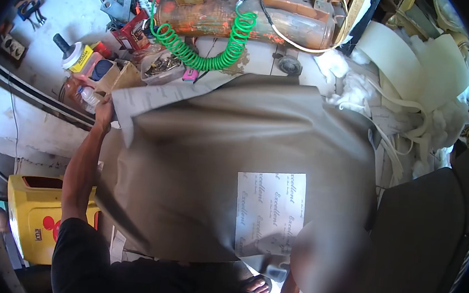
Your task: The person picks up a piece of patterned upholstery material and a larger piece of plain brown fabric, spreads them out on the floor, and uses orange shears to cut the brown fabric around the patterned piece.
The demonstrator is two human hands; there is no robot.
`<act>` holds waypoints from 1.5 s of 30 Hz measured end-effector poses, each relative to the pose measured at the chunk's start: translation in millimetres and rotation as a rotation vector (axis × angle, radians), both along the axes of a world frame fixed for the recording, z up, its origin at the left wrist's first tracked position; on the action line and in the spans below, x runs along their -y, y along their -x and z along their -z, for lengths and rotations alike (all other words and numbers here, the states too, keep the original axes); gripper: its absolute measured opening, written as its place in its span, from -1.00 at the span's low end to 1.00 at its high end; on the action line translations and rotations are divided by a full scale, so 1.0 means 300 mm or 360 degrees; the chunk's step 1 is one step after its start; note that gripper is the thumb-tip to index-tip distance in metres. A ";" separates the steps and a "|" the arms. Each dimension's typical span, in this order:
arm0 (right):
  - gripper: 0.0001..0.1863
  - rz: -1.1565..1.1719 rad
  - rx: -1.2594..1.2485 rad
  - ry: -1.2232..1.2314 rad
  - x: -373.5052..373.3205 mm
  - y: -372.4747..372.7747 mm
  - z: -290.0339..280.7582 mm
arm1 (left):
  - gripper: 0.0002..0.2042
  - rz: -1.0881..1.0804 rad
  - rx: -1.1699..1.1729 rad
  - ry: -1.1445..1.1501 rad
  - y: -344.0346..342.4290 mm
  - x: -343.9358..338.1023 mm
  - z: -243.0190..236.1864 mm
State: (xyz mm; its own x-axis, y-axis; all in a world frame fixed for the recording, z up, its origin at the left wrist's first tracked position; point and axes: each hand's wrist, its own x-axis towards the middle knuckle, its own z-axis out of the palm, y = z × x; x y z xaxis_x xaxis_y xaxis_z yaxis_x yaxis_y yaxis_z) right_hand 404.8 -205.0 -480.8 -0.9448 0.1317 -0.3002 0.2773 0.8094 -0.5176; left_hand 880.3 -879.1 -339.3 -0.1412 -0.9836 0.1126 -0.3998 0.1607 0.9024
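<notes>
A large grey-brown sheet (197,188), like vinyl or leatherette, lies rumpled before me, its far-left edge folded up to show a pale printed backing (161,95). My left hand (104,110) is closed on that raised edge at the left. A white rectangle with grey printed lettering (265,210) shows near the middle right of the sheet. At lower right, my right hand (296,266) is by the near edge beside this rectangle; a soft blur covers it, so its fingers cannot be made out.
A rusty tank (301,27) and green coiled hose (208,63) lie beyond, bottles and tubs (77,57) at back left, foam pieces (413,78) at back right. A yellow case (27,217) stands left, another dark sheet (406,228) right. My sandalled foot (258,288) shows below.
</notes>
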 end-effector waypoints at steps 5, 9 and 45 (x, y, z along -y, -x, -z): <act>-0.27 -0.0079 0.0266 0.0102 -0.043 0.104 -0.064 | -0.77 -0.0087 -0.0512 -0.0362 0.270 -0.224 -0.158; -0.61 -0.0404 0.0379 0.0351 0.019 0.108 -0.226 | -0.73 -0.0003 -0.0526 -0.0424 0.374 -0.417 -0.409; -0.57 -0.1049 -0.1741 -0.0995 0.146 1.001 -1.812 | -0.69 0.0197 0.0692 0.1711 1.631 -0.190 -1.355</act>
